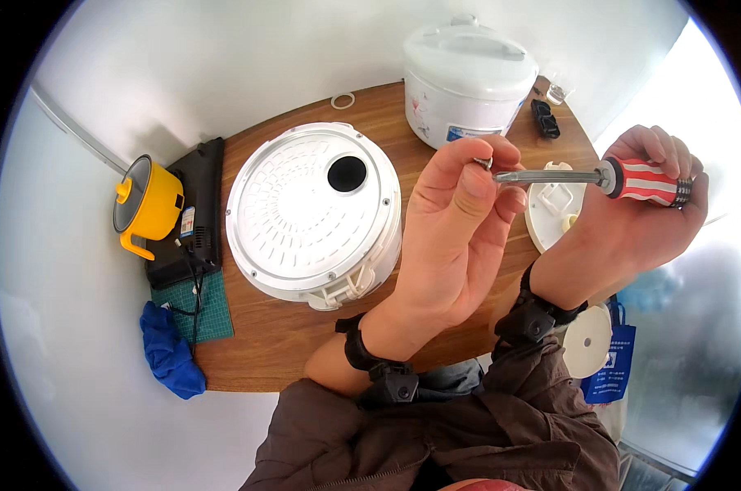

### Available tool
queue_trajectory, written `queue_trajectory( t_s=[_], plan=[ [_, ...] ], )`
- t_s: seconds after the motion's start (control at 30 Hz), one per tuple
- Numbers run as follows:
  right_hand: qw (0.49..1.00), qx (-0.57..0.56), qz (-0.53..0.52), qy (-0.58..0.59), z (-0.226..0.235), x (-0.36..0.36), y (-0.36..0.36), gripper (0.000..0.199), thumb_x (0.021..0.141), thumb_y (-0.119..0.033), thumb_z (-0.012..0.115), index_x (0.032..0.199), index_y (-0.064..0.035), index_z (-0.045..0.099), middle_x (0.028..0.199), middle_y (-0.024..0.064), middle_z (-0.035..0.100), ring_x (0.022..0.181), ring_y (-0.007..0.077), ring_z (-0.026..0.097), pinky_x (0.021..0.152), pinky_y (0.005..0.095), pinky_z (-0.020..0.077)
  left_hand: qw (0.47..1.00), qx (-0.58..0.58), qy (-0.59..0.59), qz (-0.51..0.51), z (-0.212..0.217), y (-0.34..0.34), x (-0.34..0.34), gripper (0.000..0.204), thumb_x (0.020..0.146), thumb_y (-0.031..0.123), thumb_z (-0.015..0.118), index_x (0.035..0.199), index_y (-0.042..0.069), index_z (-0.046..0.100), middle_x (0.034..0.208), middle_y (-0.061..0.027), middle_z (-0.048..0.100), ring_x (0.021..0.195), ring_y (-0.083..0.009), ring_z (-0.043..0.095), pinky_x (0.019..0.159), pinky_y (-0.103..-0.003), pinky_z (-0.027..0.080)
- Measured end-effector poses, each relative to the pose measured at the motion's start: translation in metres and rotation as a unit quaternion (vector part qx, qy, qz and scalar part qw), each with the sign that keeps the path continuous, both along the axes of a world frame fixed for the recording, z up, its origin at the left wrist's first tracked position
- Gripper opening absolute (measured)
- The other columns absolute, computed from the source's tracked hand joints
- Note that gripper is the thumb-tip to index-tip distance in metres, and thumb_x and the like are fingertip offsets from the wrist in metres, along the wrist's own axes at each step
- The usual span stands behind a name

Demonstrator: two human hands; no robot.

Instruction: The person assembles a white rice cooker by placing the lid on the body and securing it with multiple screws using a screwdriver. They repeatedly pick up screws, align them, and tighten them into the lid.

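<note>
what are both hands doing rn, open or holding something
Left hand: closed, pinching a small metal piece, likely a screw.
Right hand: closed, holding a screwdriver.

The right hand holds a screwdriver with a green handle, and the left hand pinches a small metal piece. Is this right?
Only the colour is wrong: the head view shows a red and white handle on the screwdriver. The right hand holds it; the left hand pinches the small metal piece.

Small part [484, 164] between left fingers [456, 154]: shiny metal
Screwdriver shaft [551, 176] beside them: smooth metal
Handle [649, 181] in right fingers [654, 146]: glossy plastic
Tabletop [260, 348] below both: wood-grain, smooth
</note>
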State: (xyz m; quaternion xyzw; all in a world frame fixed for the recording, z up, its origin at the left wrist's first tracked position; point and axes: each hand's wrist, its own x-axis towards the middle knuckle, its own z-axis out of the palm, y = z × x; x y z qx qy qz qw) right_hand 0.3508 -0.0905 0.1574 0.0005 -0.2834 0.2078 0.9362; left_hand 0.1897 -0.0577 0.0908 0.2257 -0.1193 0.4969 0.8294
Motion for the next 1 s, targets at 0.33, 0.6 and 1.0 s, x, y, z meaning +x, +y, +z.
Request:
queue_trajectory(
  t_s=[0.33, 0.6, 1.0],
  plan=[
    [0.999, -0.003, -0.041, 0.018, -0.012, 0.021, 0.002, 0.018, 0.097, -0.018, 0.049, 0.083, -0.0082, 0.053, 0.070, 0.0033, 0.058, 0.059, 0.0139, 0.059, 0.061, 0.0275, 0.0529, 1.000, 0.007, -0.007, -0.012, -0.019, 0.004, 0.011, 0.021, 0.103, 0.020, 0.065, 0.124, 0.017, 0.065, 0.129, -0.0022, 0.065, 0.111, -0.0168, 0.063, 0.092, -0.032, 0.050],
    [0.999, 0.019, -0.026, 0.016, -0.012, 0.016, -0.001, 0.017, 0.096, -0.021, 0.051, 0.085, -0.0084, 0.056, 0.073, 0.0038, 0.060, 0.061, 0.0141, 0.061, 0.062, 0.0273, 0.0537, 0.999, -0.005, -0.045, -0.022, -0.017, 0.004, 0.012, 0.023, 0.104, 0.019, 0.065, 0.126, 0.014, 0.064, 0.130, -0.0045, 0.065, 0.112, -0.0168, 0.065, 0.092, -0.032, 0.051],
    [0.999, 0.017, -0.040, -0.010, -0.007, 0.007, -0.006, 0.017, 0.093, -0.021, 0.051, 0.082, -0.0086, 0.055, 0.073, 0.0014, 0.060, 0.061, 0.0130, 0.060, 0.063, 0.0260, 0.0519, 0.999, -0.016, -0.041, 0.001, -0.010, 0.004, 0.009, 0.022, 0.105, 0.021, 0.064, 0.126, 0.013, 0.063, 0.113, -0.0039, 0.072, 0.103, -0.0148, 0.067, 0.087, -0.029, 0.053]
  ],
)
